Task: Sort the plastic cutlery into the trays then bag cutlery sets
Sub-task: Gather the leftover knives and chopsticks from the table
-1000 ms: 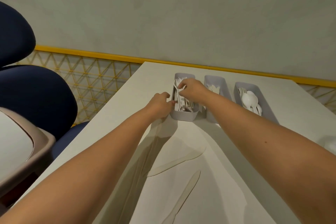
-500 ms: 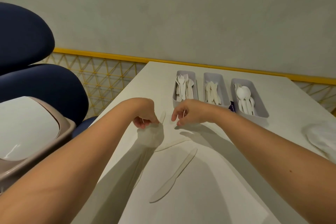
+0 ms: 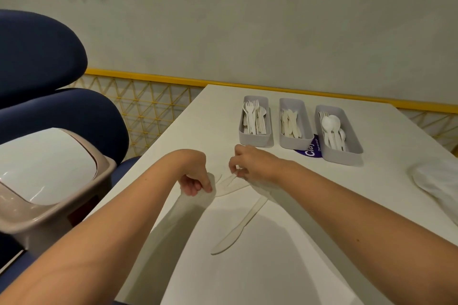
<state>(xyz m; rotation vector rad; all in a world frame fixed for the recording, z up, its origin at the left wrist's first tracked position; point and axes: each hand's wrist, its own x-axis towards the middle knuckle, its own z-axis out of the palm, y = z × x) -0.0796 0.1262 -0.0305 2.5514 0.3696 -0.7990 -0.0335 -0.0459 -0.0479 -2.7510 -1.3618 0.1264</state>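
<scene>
A clear plastic bag [image 3: 193, 205] lies flat on the white table [image 3: 285, 267], its mouth toward the trays. My left hand [image 3: 197, 181] grips the bag's mouth edge. My right hand [image 3: 250, 166] pinches a white plastic fork [image 3: 229, 180] at the mouth; its tines are hidden. A white knife [image 3: 236, 229] lies lengthwise in the bag area. Beyond stand three grey trays: the fork tray [image 3: 255, 140], the knife tray [image 3: 295, 143] and the spoon tray [image 3: 343, 157], each with several pieces.
A purple label [image 3: 309, 152] lies between the knife and spoon trays. Crumpled white plastic [image 3: 438, 178] sits at the table's right edge. A beige swing-lid bin [image 3: 49, 181] and blue chairs [image 3: 37, 57] stand left of the table. The wall is close behind.
My right hand took a fork from the fork tray and drew back to the bag's mouth. My left hand left the tray's side and took hold of the bag edge.
</scene>
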